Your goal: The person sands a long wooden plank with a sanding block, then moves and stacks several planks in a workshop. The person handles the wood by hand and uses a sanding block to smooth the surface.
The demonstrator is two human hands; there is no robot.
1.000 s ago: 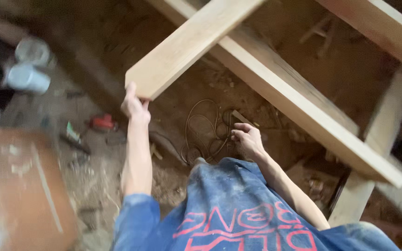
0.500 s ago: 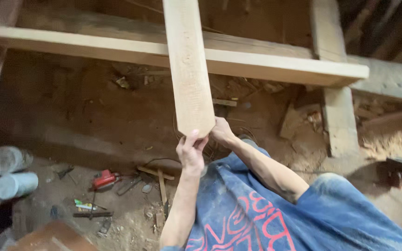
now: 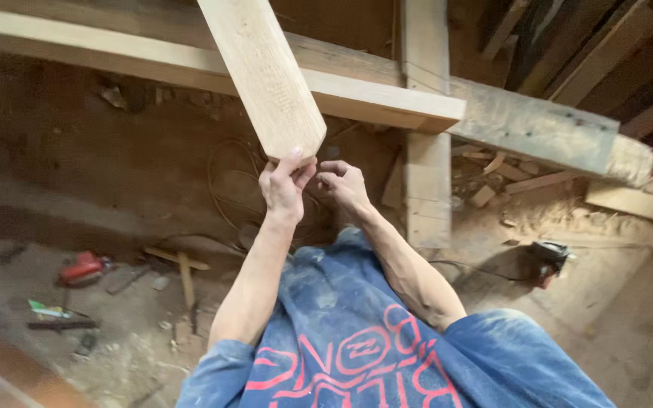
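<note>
Left hand (image 3: 284,186) pinched plank (image 3: 266,75) near end; right hand (image 3: 344,183) loose, empty beside; thin grip, plank might slip onto beam (image 3: 190,64).

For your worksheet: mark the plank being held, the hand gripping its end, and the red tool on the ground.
plank (image 3: 266,75), head view, middle of its broad face
left hand (image 3: 285,189), head view, back of the hand
red tool (image 3: 81,267), head view, its red body
</note>
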